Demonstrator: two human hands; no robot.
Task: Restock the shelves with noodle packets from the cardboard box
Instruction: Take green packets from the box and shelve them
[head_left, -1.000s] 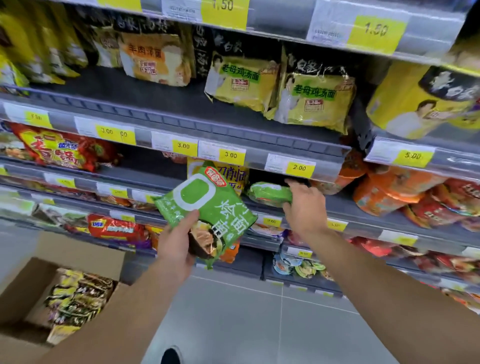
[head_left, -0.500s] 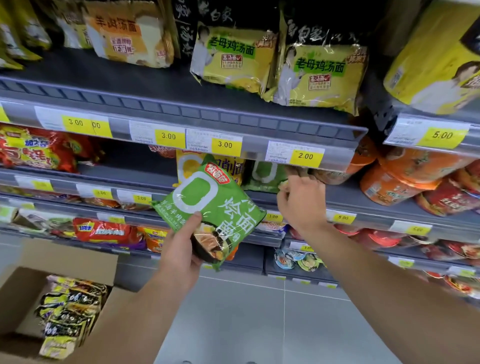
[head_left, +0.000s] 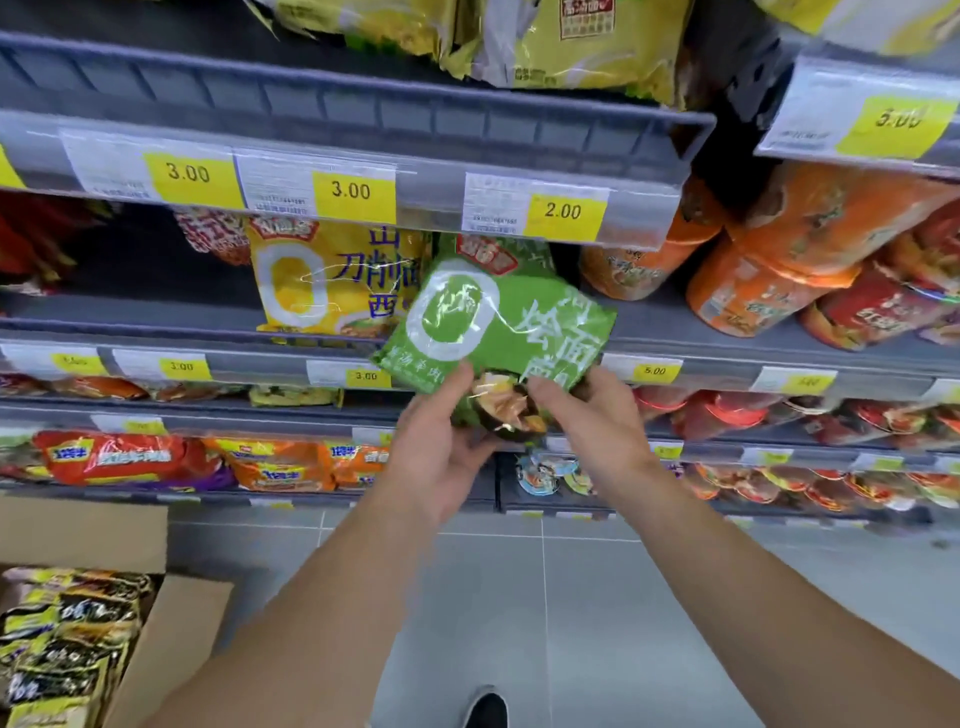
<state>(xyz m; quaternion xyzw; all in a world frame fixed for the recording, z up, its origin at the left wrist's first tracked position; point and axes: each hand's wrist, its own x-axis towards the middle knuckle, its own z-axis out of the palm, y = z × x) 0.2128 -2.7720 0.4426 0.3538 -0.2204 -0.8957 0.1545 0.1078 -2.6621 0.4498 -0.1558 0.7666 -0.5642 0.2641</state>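
A green noodle packet (head_left: 498, 332) with a white ring on its front is held tilted in front of the grey shelf (head_left: 727, 332). My left hand (head_left: 441, 452) grips its lower left corner and my right hand (head_left: 587, 426) grips its lower right corner. Behind it on that shelf stands another green packet (head_left: 488, 252), mostly hidden, next to a yellow packet (head_left: 332, 286). The cardboard box (head_left: 156, 623) sits at the lower left on the floor, holding several yellow-and-black noodle packets (head_left: 62, 639).
Orange and red noodle cups (head_left: 769, 270) fill the shelf to the right. Yellow price tags (head_left: 563, 213) line the shelf edges above. Lower shelves carry red and orange packets (head_left: 119, 457). Grey floor tiles lie below, with a dark shoe (head_left: 485, 709) at the bottom.
My right hand left the packet it had set on the shelf and came down to grip the held green packet. The packet moved right and up toward the shelf. The camera moved closer.
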